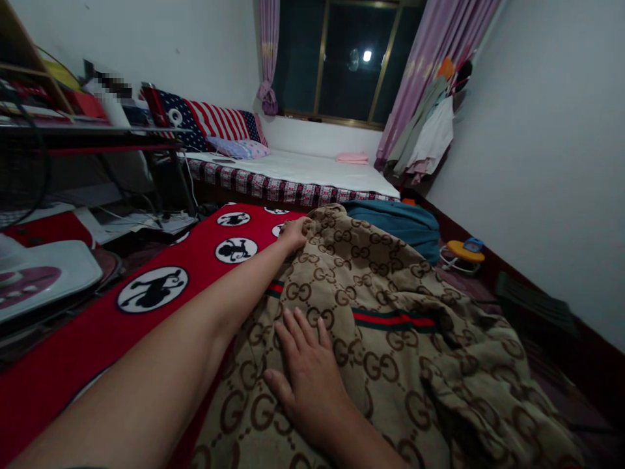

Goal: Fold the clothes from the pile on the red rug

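Note:
Spread over a red cloth with black-and-white round prints (97, 339) lies a tan jacket (381, 365) with a brown letter pattern and green-red-green stripes. My left hand (295, 234) reaches out to its far left edge, fingers closed on a bunched fold. Nearer to me, my right hand (315, 371) rests flat on the jacket with its fingers apart. The right side of the jacket is rumpled into loose folds. Just beyond it sits a teal cloth (395, 225), partly covered by the jacket.
Against the window wall stands a bed (303, 169) with a white sheet. A cluttered desk (92, 130) is at the left, above a white-and-pink appliance (43, 280). To the right are a yellow stool (465, 251) and hanging clothes (430, 133).

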A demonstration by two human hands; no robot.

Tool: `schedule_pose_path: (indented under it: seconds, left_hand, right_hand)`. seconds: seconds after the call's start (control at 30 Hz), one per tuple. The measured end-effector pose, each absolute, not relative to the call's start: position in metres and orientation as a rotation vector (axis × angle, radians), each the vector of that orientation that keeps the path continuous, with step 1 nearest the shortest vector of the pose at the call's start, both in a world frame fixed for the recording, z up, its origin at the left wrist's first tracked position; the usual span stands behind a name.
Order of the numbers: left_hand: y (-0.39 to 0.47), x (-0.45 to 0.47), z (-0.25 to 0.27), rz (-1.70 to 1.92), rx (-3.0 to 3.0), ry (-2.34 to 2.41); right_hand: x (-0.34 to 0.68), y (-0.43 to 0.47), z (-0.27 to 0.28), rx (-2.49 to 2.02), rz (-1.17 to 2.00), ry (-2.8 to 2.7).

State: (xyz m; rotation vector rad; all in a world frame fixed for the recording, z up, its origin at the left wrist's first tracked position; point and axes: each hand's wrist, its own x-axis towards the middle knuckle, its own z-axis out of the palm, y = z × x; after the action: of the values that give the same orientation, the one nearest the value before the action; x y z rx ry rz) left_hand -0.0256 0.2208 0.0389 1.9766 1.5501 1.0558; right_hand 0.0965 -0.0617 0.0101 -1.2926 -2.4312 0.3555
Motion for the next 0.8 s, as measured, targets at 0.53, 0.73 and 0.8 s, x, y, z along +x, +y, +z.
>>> schedule_pose_path:
  seconds: [0.53,0.73,0.8]
  left_hand:
    - [0.11,-0.026,0.027,0.602,2.425,1.194]
    - [0.104,-0.033,0.009,0.526,2.296,1.275]
    - [0.107,-0.029,0.019,0.528,2.263,1.326]
  right_hand:
    - [0.097,-0.062,0.01,-1.22,0.357,-2.344]
    - [0.101,-0.063,0.012,-0.955,0.462,-2.205]
    - [0.102,-0.064,0.014,-0.881,0.476,-2.173]
